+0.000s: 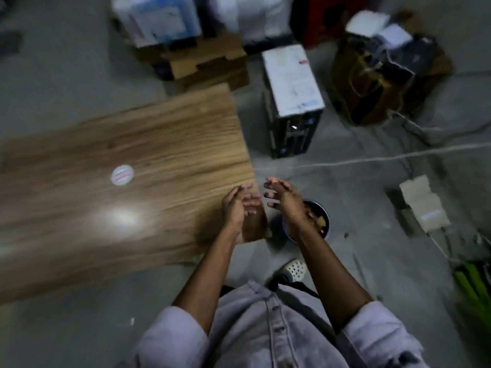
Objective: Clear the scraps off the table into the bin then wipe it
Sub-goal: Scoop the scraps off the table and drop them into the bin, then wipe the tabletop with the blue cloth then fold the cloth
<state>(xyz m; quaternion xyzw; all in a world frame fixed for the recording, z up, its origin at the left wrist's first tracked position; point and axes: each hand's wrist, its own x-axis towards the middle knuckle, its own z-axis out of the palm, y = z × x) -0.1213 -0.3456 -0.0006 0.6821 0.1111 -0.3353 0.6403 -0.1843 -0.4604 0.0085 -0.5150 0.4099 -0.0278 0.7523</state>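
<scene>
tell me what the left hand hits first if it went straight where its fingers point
Probably the right hand: the left hand aims its open fingers across at those fingertips, a narrow gap apart. Blur hides depth, so they could miss.

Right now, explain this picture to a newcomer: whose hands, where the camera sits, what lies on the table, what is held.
No machine here: a person wears one camera on the head, looking down at their own bare hands. The left hand hovers over the corner of the brown wood-grain table; the right hand is over the round blue-rimmed bin on the grey floor, with brownish scraps inside. Both hands are open, holding nothing. On the table I see only a round white sticker.
</scene>
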